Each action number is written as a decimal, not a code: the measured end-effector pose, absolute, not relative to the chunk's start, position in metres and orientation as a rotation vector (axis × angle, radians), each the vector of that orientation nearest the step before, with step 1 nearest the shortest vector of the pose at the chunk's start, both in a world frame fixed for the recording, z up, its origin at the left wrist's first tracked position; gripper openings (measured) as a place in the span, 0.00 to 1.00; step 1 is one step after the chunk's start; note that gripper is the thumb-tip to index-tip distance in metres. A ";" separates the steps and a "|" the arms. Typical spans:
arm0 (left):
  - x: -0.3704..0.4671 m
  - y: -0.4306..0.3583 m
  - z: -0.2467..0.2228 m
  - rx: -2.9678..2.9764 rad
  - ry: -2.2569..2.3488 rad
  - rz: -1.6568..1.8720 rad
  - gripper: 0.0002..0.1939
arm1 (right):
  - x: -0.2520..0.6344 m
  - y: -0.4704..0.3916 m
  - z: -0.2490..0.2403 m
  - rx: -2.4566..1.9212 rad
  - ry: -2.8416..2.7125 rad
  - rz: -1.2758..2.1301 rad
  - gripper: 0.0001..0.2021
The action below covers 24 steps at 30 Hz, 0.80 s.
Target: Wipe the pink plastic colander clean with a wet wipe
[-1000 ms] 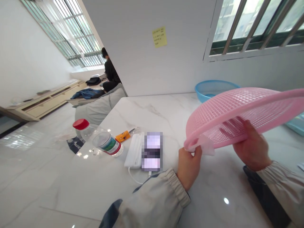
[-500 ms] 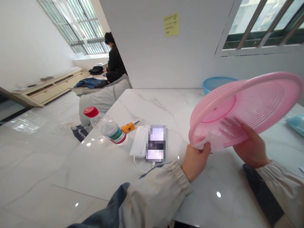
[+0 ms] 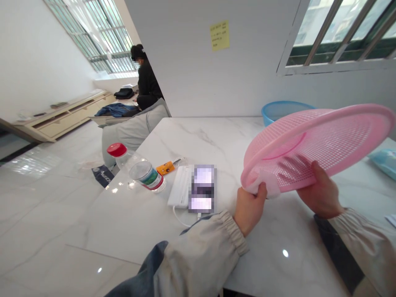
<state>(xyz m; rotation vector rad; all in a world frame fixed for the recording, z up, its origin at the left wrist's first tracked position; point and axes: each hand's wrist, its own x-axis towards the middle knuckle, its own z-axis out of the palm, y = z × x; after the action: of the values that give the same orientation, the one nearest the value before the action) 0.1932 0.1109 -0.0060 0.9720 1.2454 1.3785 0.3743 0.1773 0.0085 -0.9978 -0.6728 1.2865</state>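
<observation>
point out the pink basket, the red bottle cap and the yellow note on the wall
pink basket (image 3: 349, 128): head view, inner mesh side
red bottle cap (image 3: 116, 149): head view, middle of cap
yellow note (image 3: 220, 36): head view, centre of paper

Pink basket (image 3: 297, 165) — perforated plastic; tabletop (image 3: 198, 140) — glossy, marble-look.

We class the premises as a home, prob. the living rm. A grey sofa (image 3: 133, 134) stands beyond the marble-look table (image 3: 123, 231), w/ a low cabinet w/ drawers (image 3: 74, 113) along the far wall. We record a sheer curtain (image 3: 88, 24) at the barred window (image 3: 102, 37), folded dark clothes (image 3: 124, 93) and blue denim (image 3: 114, 110) lying about, plus glossy floor tiles (image 3: 27, 198). A second barred window (image 3: 340, 37) noted, R side.
</observation>
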 end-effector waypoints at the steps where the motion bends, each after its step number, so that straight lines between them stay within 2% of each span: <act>1: 0.194 0.111 -0.006 0.983 1.219 1.407 0.14 | 0.372 0.176 0.009 -0.996 -0.678 1.315 0.22; 10: 0.196 0.108 0.000 1.005 1.158 1.539 0.16 | 0.377 0.181 0.003 -1.085 -0.693 1.343 0.20; 14: 0.197 0.108 0.000 0.904 1.169 1.542 0.21 | 0.379 0.176 -0.006 -0.998 -0.897 1.620 0.26; 17: 0.199 0.109 -0.001 0.796 1.129 1.570 0.26 | 0.381 0.169 -0.013 -0.902 -1.075 1.839 0.26; 21: 0.202 0.110 -0.003 0.645 1.103 1.577 0.31 | 0.382 0.162 -0.011 -0.965 -1.317 1.919 0.27; 24: 0.203 0.110 -0.006 0.650 1.111 1.502 0.30 | 0.377 0.159 -0.007 -1.103 -1.414 1.881 0.25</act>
<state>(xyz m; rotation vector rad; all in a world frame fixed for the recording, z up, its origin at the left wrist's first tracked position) 0.2031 0.1099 -0.0063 0.6495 1.1109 1.5021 0.3772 0.1585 -0.0069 -1.1030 -1.4136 1.8814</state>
